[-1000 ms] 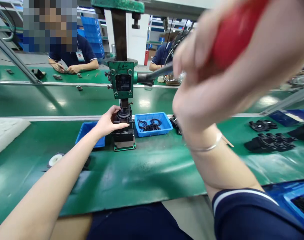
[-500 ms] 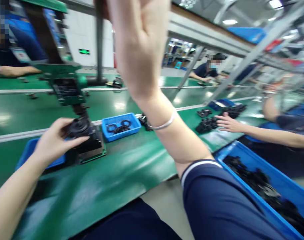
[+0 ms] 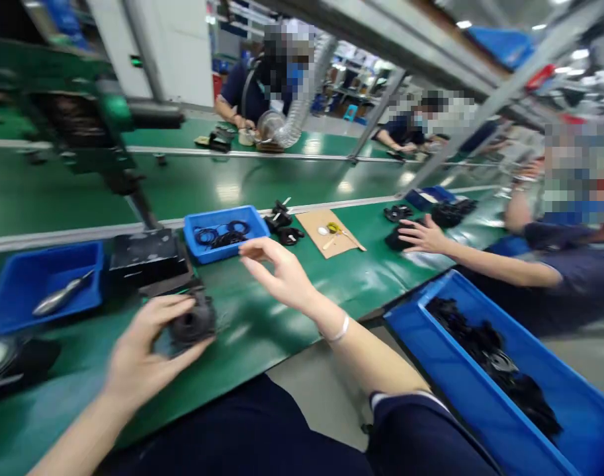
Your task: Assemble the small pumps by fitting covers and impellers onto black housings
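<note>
- Green table point(image 3: 242, 334) under a metal frame, co-workers along it; view has swung right since a second ago.
- Left hand point(image 3: 143, 344): grip closed around a black round part point(image 3: 197, 320), thumb one side, fingers the other. Part was on the press block point(image 3: 147, 254) half a second ago; now it's off, just in front of it, nearer me-side table edge.
- Right hand point(image 3: 284, 271): was up at the press lever point(image 3: 145, 49), now down by the blue tray point(image 3: 232, 250) of black rings point(image 3: 227, 238). Grip fairly wide, fingers half curled; can't tell if it touches the tray.
- Cardboard point(image 3: 309, 223) now showing beyond that hand.
- Co-worker's hand point(image 3: 425, 237), far right, still at black parts.
</note>
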A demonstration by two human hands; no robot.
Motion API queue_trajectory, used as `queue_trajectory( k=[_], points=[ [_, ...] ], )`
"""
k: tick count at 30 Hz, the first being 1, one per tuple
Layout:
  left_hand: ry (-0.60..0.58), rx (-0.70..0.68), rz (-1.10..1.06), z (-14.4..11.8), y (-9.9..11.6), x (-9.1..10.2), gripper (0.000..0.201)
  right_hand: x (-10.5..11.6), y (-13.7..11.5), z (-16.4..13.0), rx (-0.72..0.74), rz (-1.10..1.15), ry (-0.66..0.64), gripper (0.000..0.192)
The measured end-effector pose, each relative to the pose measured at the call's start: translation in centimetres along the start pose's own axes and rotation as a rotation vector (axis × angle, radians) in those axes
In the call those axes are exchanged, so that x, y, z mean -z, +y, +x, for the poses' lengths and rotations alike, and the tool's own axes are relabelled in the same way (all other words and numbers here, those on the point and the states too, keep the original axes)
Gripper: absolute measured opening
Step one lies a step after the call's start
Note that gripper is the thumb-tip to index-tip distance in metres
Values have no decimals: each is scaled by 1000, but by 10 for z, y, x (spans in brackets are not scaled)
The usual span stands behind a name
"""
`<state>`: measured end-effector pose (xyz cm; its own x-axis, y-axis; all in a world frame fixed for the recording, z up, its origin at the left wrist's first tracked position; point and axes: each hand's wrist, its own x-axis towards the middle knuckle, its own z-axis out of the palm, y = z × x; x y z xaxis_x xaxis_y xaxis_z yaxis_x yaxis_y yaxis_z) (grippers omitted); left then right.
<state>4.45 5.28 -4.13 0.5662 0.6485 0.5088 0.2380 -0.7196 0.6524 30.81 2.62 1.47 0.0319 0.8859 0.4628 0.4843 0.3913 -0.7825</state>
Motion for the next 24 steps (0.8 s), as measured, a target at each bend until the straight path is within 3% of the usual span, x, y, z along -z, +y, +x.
queue_trajectory(
  k=[2, 5, 10, 18, 20, 24],
  points=[
    [18, 6, -92, -2, -4, -24, 44, -2, 8, -21, -107, 17, -47, 25],
    [-71, 56, -210, 0, -11, -51, 47, -6, 15, -43, -202, 44, -124, 36],
    [-129, 103, -291, 1, -15, -67, 46, -24, 19, -64, -197, 53, -313, 73],
    [-86, 125, -303, 1, -14, -67, 43, -48, 24, -66, -217, -14, -212, 52],
    [-64, 124, -248, -4, -12, -73, 43, -49, 18, -69, -225, -58, -205, 56],
    [80, 179, -75, -11, -8, -95, 50, -53, 3, -84, -191, -188, -149, 84]
  ],
)
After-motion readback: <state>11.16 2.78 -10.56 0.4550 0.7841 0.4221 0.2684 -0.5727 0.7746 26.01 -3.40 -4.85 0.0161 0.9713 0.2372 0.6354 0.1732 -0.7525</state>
